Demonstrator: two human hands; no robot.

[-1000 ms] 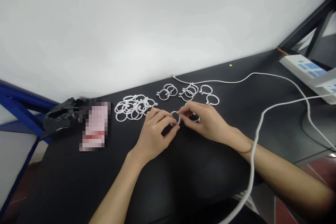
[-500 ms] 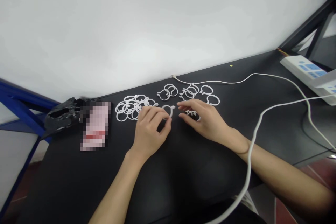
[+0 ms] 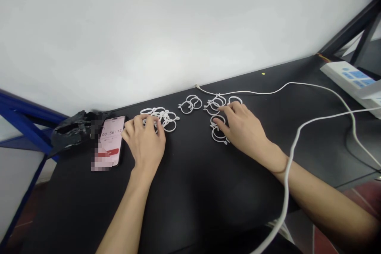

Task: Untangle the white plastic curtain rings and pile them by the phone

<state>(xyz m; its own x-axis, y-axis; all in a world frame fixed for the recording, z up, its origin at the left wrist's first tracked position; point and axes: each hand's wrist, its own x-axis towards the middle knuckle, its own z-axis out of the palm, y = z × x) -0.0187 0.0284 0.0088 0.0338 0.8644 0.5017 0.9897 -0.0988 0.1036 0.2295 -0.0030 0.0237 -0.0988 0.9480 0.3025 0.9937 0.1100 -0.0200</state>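
Over the pile of white plastic open rings with small knobbed ends (image 3: 169, 122) at left, my left hand (image 3: 144, 139) is lowered, fingers apart and touching or just above the rings. Its fingers cover part of the pile; no ring is seen gripped. My right hand (image 3: 244, 127) hovers at the right groups, thumb and index finger apart. Two or so overlapping white rings (image 3: 219, 140) lie by its thumb, and a looser cluster of rings (image 3: 212, 105) lies beyond its index finger. Another ring (image 3: 235, 97) is partly hidden behind its knuckles.
A small group of rings (image 3: 190, 104) lies between the hands, farther back. A phone showing a timer (image 3: 111, 139) and a crumpled black plastic bag (image 3: 71, 131) are at left. A white cable (image 3: 293, 147) crosses over my right forearm. A power strip (image 3: 351, 77) sits at right.
My left hand has let go of a white ring and moved left to the pile. My right hand has shifted slightly right, and rings by its thumb now show more fully.
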